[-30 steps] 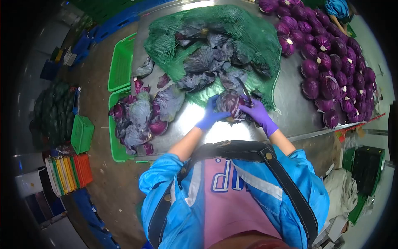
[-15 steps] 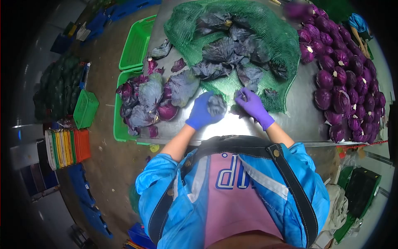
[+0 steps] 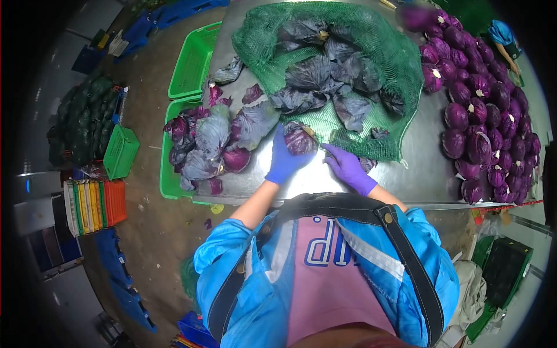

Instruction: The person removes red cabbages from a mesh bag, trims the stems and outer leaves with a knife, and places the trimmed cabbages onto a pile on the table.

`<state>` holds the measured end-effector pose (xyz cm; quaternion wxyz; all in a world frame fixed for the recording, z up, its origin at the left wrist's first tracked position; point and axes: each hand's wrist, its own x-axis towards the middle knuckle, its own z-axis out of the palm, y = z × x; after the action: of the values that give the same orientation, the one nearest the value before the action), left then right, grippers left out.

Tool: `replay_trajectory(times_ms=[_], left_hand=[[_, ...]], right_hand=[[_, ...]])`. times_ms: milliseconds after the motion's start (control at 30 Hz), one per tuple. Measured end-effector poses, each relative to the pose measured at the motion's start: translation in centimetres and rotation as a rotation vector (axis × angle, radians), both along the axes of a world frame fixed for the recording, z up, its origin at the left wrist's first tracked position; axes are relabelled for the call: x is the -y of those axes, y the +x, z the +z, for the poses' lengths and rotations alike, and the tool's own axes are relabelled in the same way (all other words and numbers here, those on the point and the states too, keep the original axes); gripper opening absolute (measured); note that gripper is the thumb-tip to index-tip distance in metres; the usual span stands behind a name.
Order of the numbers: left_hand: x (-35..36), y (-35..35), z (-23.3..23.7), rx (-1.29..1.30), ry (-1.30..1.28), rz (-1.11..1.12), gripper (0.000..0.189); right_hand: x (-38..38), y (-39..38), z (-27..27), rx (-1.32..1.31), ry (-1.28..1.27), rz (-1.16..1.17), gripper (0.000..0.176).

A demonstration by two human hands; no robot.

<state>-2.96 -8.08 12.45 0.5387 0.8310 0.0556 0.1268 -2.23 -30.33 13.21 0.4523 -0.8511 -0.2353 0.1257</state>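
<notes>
One cabbage head between two gloved hands, gripped by the left

Left side of the view: we note a stack of coloured crates (image 3: 96,206) on the floor, with a small green crate (image 3: 120,152) just above it in the view. At the worktop (image 3: 429,168) edge we log a leaf crate (image 3: 164,174), its rim partly hidden by broad loose leaves (image 3: 212,136), some spilling onto the metal.

Next, the left hand (image 3: 284,159): purple glove, fingers curved around the left side of the cabbage head (image 3: 300,140), supporting it above the worktop's near part. We record the head as lying up and to the left of the right hand, near its fingertips, and the left as the nearer hand, being in contact. The head is roundish; we can make out no clear long axis. Surface: dark purple with paler veins, and a brownish-yellow patch along the upper right edge.

Right hand (image 3: 348,169): fingers bent, index side pointing towards the head. We cannot tell whether its tips touch the head or whether a small tool sits inside the grip. A dark leaf scrap (image 3: 366,164) lies just beside it.

Beyond both hands we see a green net (image 3: 255,46), spread open under dark, wilted-looking leaves (image 3: 307,72). Far right: many glossy purple cabbages (image 3: 478,145), closely packed, several showing pale cut stems; past them, another person's blue sleeve (image 3: 501,32).
</notes>
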Motion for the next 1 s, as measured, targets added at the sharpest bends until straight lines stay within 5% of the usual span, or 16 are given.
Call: replay_trajectory(times_ms=[67,200,333,633,733,800,933,1000], left_hand=[[1.1,0.0,1.2,-0.033,0.092,0.004,0.109],[-0.5,1.1,1.1,-0.247,-0.182,-0.148,0.121],[-0.5,1.3,1.0,-0.234,-0.190,-0.141,0.120],[-0.1,3.3,1.2,-0.247,0.015,-0.284,0.113],[0.6,3.5,1.9,-0.238,0.147,-0.226,0.112],[0.3,4.0,-0.5,-0.250,0.071,-0.184,0.112],[0.2,4.4,2.2,-0.379,-0.295,-0.250,0.115],[0.0,5.0,1.7,-0.313,-0.200,-0.244,0.119]], right_hand=[[-0.2,-0.1,0.2,0.073,-0.004,-0.002,0.041],[-0.3,0.0,0.1,0.089,-0.029,0.016,0.037],[-0.7,0.4,-0.7,0.151,0.044,-0.079,0.035],[-1.6,3.0,-1.3,0.214,-0.330,-0.009,0.031],[-2.3,4.1,1.2,0.110,-0.410,0.041,0.033],[-3.0,5.0,3.6,-0.261,-0.462,0.025,0.035],[-2.9,6.4,-0.8,-0.222,-0.513,0.139,0.038],[-2.5,6.9,-6.0,0.044,-0.361,0.038,0.049]])
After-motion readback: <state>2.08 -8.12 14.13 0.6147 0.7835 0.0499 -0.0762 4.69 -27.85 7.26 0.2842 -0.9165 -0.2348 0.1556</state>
